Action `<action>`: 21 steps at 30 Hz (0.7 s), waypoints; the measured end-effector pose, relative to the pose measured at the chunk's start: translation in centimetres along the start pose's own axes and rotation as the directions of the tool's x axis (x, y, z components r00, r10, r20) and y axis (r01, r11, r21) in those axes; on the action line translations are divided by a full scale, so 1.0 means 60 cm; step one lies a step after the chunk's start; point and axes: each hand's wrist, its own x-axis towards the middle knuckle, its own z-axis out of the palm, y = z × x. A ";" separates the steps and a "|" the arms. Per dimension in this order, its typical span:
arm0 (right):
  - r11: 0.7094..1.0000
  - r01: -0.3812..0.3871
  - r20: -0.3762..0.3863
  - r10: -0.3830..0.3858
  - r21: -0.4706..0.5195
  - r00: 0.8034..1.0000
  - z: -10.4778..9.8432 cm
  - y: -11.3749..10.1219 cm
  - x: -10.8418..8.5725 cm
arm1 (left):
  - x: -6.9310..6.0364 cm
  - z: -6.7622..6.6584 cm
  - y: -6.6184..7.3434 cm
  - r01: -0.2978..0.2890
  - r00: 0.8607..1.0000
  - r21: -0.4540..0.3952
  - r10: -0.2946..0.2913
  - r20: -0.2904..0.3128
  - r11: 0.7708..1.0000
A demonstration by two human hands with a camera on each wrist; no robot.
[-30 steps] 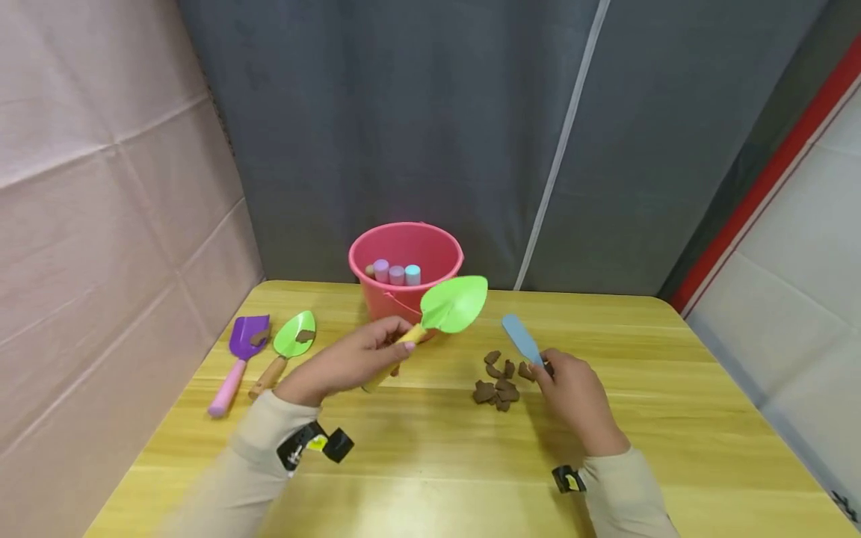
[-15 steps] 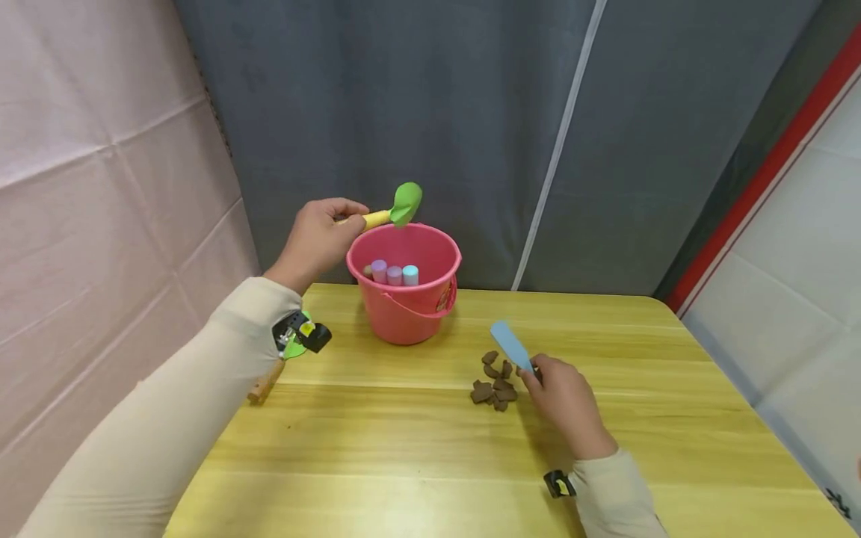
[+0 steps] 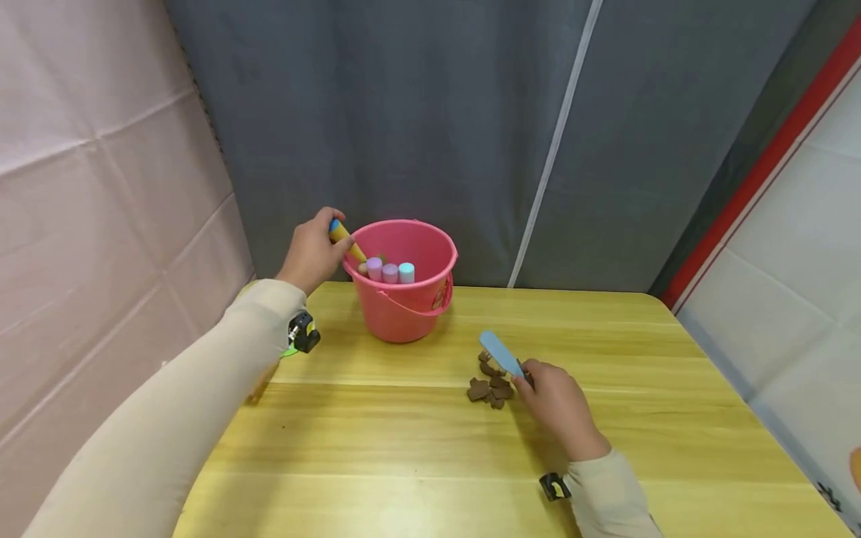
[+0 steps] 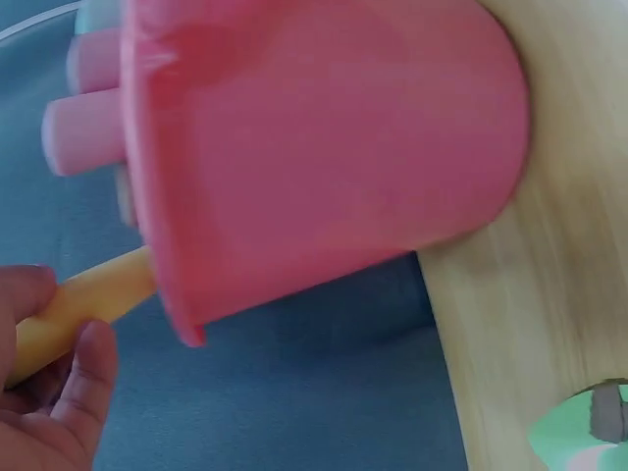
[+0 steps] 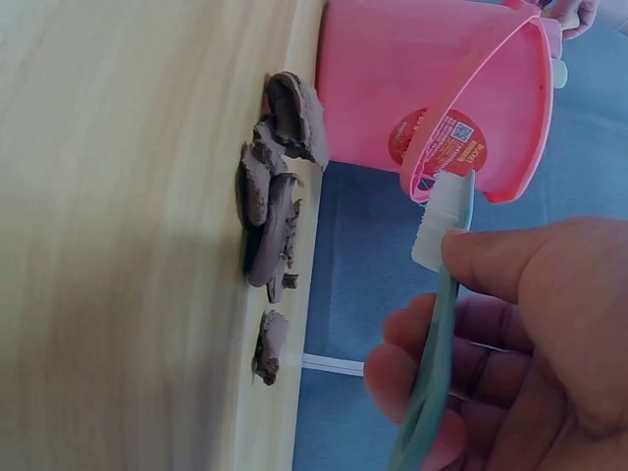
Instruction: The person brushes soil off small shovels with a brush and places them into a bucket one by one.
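At the left rim of the pink bucket (image 3: 400, 314), my left hand (image 3: 312, 250) grips the yellow handle (image 3: 347, 241) of a toy trowel. The handle tilts down into the bucket, and the green blade is almost wholly hidden inside. Purple and light-blue handle ends (image 3: 406, 273) stick up beside it. My right hand (image 3: 558, 407) holds a small brush (image 5: 442, 285) with a blue-green handle and white bristles. Its blue back (image 3: 501, 353) faces up in the head view, just above brown clay-like pieces (image 3: 489, 388) on the table.
The wooden table (image 3: 417, 448) runs up to a dark curtain (image 3: 403, 112). Behind my left forearm, a green trowel blade with a brown piece on it (image 4: 584, 432) lies on the table, mostly hidden in the head view. A pale sheet (image 3: 101, 224) hangs at the left.
My left hand has carried the green trowel from over the table up to the bucket, then turned it blade-down into it. My right hand, with the brush, has shifted slightly left.
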 end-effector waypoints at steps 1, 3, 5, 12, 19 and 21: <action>1.000 0.000 0.001 0.000 -0.001 1.000 0.001 0.000 -0.001 | -0.001 0.003 -0.003 -0.011 1.000 0.012 0.011 0.004 1.000; 1.000 0.000 0.002 0.000 -0.003 1.000 0.003 -0.001 -0.003 | -0.004 0.008 -0.007 -0.030 0.999 0.036 0.029 0.022 0.999; 1.000 0.002 0.002 -0.002 0.002 1.000 0.004 -0.001 -0.003 | -0.006 0.012 -0.009 -0.044 0.998 0.056 0.041 0.050 0.997; 1.000 0.005 0.006 -0.005 0.007 1.000 0.001 -0.005 0.000 | -0.010 0.026 -0.007 -0.098 0.981 0.144 0.071 0.182 0.985; 1.000 0.007 0.013 -0.007 0.011 1.000 -0.001 -0.003 -0.001 | -0.004 0.026 -0.006 -0.173 0.956 0.176 0.122 0.267 0.969; 1.000 0.008 0.015 -0.008 0.011 1.000 -0.002 -0.001 -0.001 | -0.003 0.025 -0.007 -0.159 0.953 0.165 0.108 0.282 0.974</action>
